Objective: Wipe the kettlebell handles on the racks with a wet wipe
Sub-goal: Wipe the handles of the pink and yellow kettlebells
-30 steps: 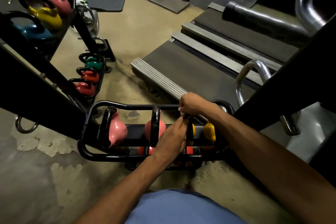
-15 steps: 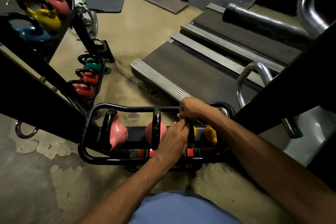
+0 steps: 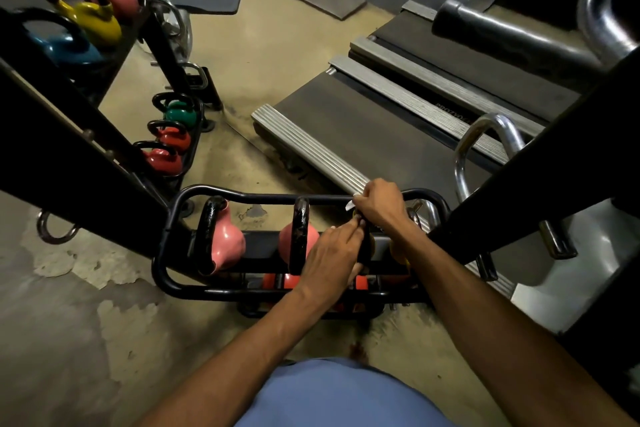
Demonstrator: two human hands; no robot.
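Observation:
A low black rack (image 3: 173, 274) holds two pink kettlebells (image 3: 225, 243) with black handles and yellow ones to their right. My right hand (image 3: 379, 204) grips the top of a yellow kettlebell's black handle (image 3: 363, 253) with a white wet wipe (image 3: 349, 205) peeking out by the thumb. My left hand (image 3: 329, 256) rests against the near side of the same handle, fingers lying along it. The yellow bell itself is mostly hidden by both hands.
Red and green kettlebells (image 3: 173, 135) sit on a second low rack to the left. Blue, yellow and pink ones (image 3: 90, 17) fill a higher shelf at upper left. A treadmill deck (image 3: 363, 128) lies beyond the rack. A black slanted beam (image 3: 540, 184) crosses on the right.
My right hand has shifted slightly along the top of the handle with the wipe. My left hand stays on the handle's near side.

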